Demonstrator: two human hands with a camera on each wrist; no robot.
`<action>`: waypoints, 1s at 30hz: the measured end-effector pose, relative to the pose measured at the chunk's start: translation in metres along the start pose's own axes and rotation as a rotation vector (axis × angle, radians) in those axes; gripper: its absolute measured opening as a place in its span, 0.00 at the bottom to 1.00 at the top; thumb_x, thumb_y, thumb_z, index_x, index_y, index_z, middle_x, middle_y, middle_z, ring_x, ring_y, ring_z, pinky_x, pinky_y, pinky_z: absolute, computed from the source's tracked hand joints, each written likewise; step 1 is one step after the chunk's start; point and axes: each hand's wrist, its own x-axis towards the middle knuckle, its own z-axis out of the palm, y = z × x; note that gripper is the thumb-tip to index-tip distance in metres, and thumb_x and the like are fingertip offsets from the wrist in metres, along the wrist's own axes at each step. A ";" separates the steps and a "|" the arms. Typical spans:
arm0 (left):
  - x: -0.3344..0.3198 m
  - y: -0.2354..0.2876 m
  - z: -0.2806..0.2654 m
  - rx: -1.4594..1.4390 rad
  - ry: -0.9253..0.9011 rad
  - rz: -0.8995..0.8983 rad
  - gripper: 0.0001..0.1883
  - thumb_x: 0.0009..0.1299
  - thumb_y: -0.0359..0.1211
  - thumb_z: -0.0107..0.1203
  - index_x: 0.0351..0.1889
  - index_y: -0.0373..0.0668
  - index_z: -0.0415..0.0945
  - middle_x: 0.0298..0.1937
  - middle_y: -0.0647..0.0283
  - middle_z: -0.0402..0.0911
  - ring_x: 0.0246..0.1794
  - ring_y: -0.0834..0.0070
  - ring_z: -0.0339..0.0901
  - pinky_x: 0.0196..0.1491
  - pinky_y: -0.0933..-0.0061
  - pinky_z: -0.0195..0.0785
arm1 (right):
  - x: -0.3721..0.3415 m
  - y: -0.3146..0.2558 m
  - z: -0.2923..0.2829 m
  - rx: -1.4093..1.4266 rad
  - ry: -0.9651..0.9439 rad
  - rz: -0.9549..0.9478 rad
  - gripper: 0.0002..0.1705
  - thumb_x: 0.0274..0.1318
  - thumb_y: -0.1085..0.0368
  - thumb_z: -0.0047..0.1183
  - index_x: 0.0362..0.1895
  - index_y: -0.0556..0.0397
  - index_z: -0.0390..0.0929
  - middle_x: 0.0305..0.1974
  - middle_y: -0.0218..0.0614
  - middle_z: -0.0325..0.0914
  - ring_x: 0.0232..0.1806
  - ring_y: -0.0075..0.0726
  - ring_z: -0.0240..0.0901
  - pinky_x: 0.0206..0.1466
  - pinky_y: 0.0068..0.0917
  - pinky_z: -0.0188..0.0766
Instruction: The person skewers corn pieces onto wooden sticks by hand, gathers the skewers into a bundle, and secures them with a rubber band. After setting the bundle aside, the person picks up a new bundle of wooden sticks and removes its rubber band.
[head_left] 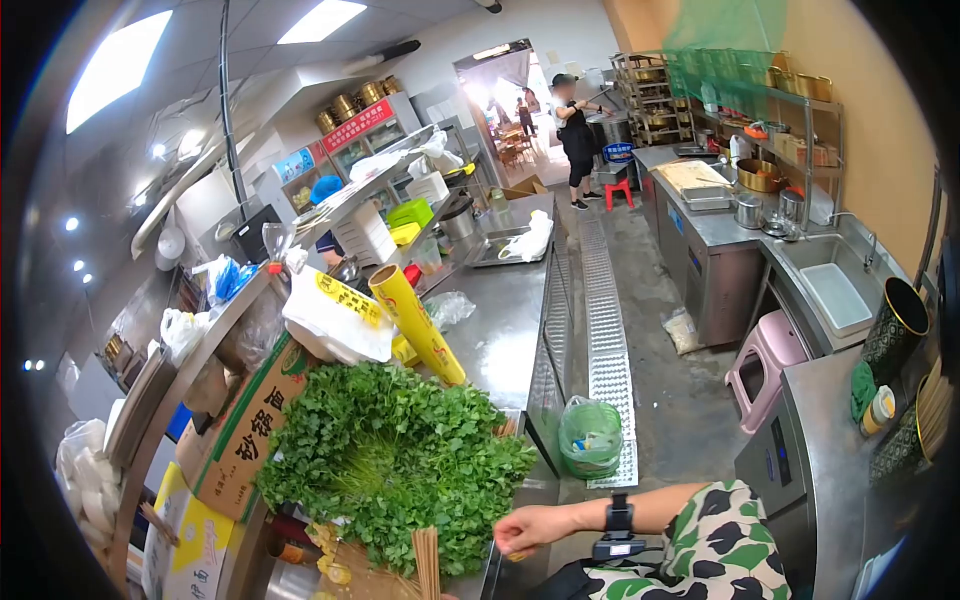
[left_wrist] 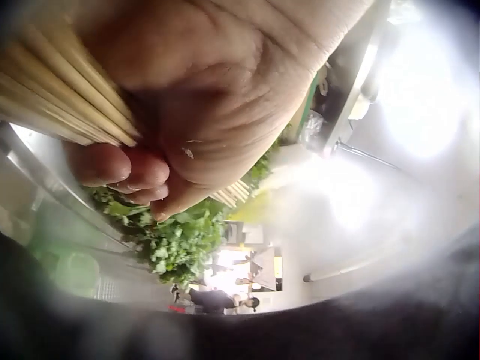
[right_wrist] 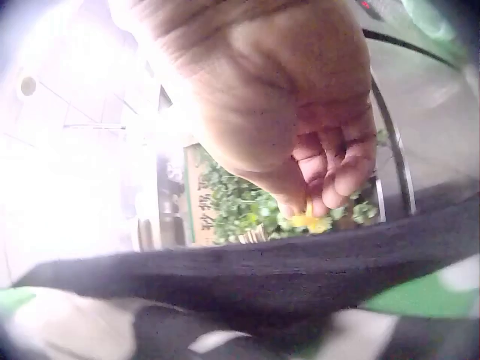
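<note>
A bundle of bamboo skewers [left_wrist: 64,86] runs through my left hand [left_wrist: 217,105], whose fingers curl round it in the left wrist view. In the head view the skewers [head_left: 427,562] rise at the bottom edge, and that hand is almost wholly out of frame. My right hand [head_left: 538,528] is beside the counter's front edge, fingers bent. Between its thumb and fingertips it pinches a small yellow thing [right_wrist: 310,223], whose kind I cannot tell. A large ring of leafy green herbs [head_left: 400,450] lies just beyond both hands.
More small yellow pieces [head_left: 333,562] lie left of the skewers. Beyond the herbs stand a yellow roll [head_left: 415,325] and a white bag [head_left: 340,315]; a cardboard box [head_left: 245,430] leans at left. A green-lined bin [head_left: 590,437] stands on the floor. Another person [head_left: 575,135] stands far back.
</note>
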 end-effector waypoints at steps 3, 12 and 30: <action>-0.012 0.021 0.005 0.044 -0.040 0.039 0.08 0.66 0.31 0.54 0.43 0.43 0.72 0.20 0.78 0.63 0.14 0.89 0.55 0.16 0.86 0.44 | 0.037 -0.005 0.025 0.133 -0.076 0.038 0.07 0.58 0.66 0.51 0.33 0.55 0.68 0.24 0.25 0.70 0.24 0.16 0.64 0.27 0.16 0.62; 0.005 0.018 -0.014 0.035 -0.084 0.161 0.12 0.65 0.30 0.56 0.45 0.37 0.71 0.33 0.74 0.72 0.30 0.85 0.66 0.32 0.83 0.58 | 0.085 -0.018 0.073 0.053 0.002 -0.111 0.07 0.51 0.69 0.56 0.34 0.54 0.71 0.28 0.22 0.74 0.31 0.13 0.68 0.37 0.15 0.65; 0.005 0.027 -0.045 0.047 -0.008 0.213 0.05 0.66 0.31 0.56 0.31 0.41 0.72 0.19 0.72 0.69 0.16 0.86 0.62 0.19 0.84 0.54 | 0.077 -0.023 0.070 0.684 -0.206 0.043 0.10 0.59 0.63 0.50 0.41 0.53 0.67 0.26 0.24 0.65 0.23 0.13 0.57 0.22 0.11 0.51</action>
